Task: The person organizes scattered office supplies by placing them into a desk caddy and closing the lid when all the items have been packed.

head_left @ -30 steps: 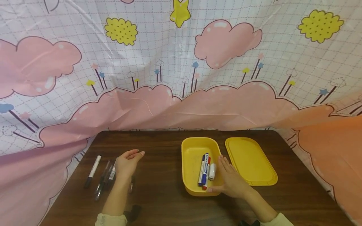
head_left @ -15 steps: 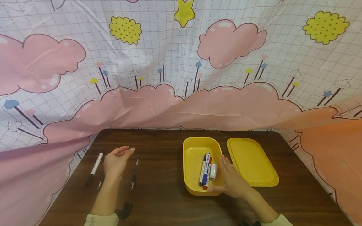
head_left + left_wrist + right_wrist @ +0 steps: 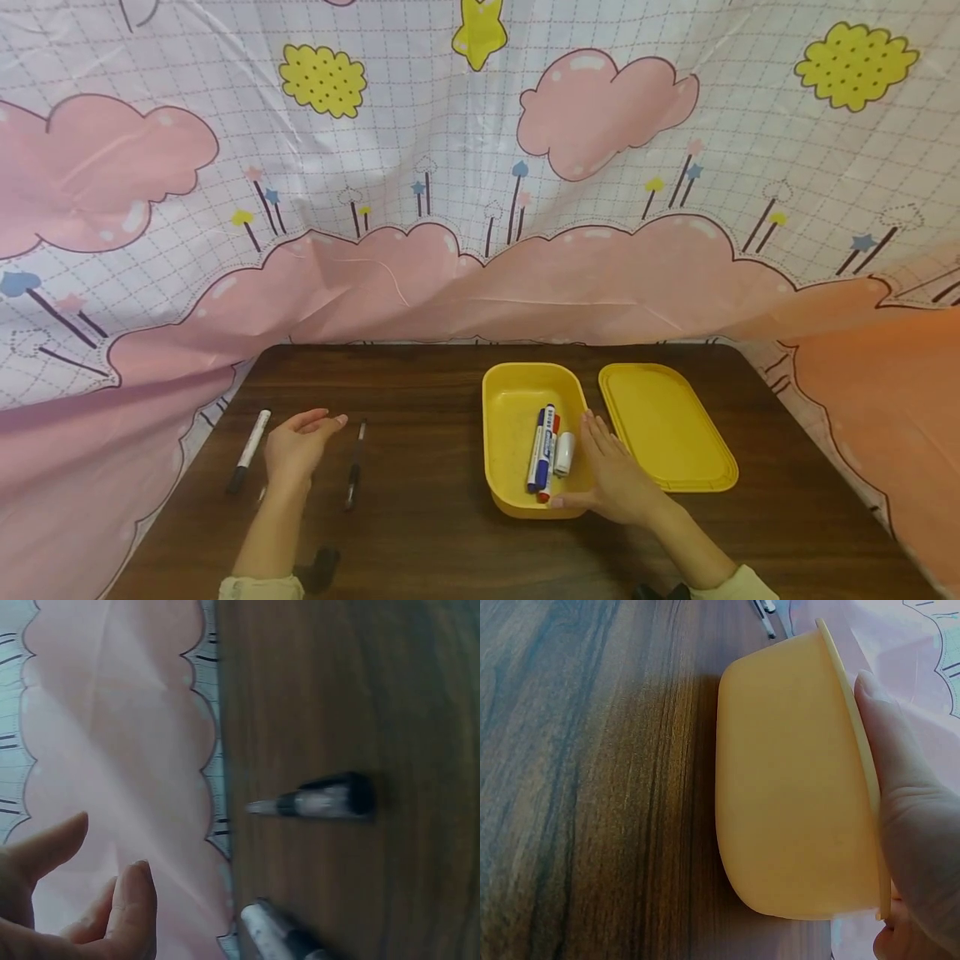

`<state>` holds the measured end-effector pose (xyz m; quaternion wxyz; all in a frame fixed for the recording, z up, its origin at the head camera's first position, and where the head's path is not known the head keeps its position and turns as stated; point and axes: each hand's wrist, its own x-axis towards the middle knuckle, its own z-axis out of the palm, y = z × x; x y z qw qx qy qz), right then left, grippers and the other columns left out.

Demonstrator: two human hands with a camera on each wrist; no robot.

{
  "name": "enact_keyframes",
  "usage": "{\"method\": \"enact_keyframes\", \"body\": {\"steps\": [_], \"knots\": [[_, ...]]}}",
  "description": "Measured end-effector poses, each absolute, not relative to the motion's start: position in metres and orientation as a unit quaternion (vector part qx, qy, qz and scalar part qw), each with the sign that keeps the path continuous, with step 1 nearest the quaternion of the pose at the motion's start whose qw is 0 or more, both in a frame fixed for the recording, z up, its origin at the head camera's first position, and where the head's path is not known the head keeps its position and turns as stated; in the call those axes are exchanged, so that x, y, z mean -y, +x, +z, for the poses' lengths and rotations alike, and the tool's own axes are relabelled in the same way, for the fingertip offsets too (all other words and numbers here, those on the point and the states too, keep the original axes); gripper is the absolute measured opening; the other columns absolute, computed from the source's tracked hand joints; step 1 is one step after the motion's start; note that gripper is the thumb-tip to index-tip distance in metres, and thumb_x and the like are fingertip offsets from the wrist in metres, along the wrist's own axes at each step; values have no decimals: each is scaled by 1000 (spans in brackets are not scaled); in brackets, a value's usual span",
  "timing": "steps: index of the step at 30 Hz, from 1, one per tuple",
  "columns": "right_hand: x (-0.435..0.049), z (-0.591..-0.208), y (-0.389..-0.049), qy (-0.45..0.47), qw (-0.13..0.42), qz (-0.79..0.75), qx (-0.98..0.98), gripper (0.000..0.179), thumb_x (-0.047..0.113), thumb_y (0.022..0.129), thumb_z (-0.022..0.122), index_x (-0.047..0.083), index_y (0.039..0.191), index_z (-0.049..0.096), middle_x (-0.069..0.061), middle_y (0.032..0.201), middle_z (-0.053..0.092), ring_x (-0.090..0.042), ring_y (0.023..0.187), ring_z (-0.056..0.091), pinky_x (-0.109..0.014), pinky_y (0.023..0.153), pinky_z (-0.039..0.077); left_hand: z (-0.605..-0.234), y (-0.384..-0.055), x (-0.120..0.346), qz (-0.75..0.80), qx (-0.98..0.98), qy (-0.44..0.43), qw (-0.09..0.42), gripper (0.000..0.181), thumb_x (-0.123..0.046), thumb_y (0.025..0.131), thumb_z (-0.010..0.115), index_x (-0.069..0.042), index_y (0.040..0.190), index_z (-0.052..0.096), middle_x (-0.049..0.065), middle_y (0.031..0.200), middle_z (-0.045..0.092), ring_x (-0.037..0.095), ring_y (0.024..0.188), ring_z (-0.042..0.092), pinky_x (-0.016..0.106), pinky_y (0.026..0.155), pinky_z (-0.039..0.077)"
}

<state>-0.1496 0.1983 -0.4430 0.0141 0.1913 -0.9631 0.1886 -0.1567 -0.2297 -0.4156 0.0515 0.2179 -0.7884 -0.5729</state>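
Note:
My left hand (image 3: 298,446) hovers over the left part of the table, thumb and fingertips apart with nothing between them. Just right of it lies a slim black pen (image 3: 355,467); on its other side is a white marker with a black cap (image 3: 249,450). In the left wrist view the black pen (image 3: 322,801) lies beyond the fingers. My right hand (image 3: 618,479) rests along the right rim of a yellow plastic box (image 3: 498,442), its fingers straight and thumb at the front corner. Inside the box, blue markers (image 3: 542,450), a red-capped marker (image 3: 546,495) and a short white object (image 3: 565,454) lie together.
A flat yellow lid (image 3: 667,429) lies right of the box on the dark wooden table (image 3: 427,467). Behind the table hangs a patterned cloth (image 3: 480,283). Under my left forearm, part of another item shows.
My left hand has moved left and, lately, slightly lower, uncovering the black pen on its right. The right hand and the box have stayed in place.

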Motion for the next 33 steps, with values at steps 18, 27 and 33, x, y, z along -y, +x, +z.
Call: {"method": "enact_keyframes", "body": {"steps": [18, 27, 33], "knots": [[-198, -443, -149, 191, 12, 197, 962, 128, 73, 67, 70, -11, 149, 18, -31, 157, 12, -48, 145, 16, -61, 115, 20, -469, -168, 221, -500, 839, 212, 40, 55, -29, 82, 74, 4, 124, 59, 24, 123, 63, 46, 114, 56, 55, 96, 44], [-197, -440, -147, 188, 10, 200, 962, 130, 72, 66, 71, -11, 149, 15, -31, 157, 11, -48, 145, 15, -63, 114, 22, -472, -176, 211, -470, 856, 215, 30, 53, -24, 81, 74, 8, 120, 60, 27, 118, 65, 47, 109, 58, 54, 94, 47], [-197, -441, -148, 191, 13, 195, 962, 128, 72, 67, 70, -12, 148, 17, -32, 157, 12, -48, 145, 16, -61, 114, 22, -474, -180, 209, -445, 870, 212, 26, 47, -17, 80, 74, 8, 118, 61, 25, 114, 67, 46, 107, 58, 54, 94, 45]]}}
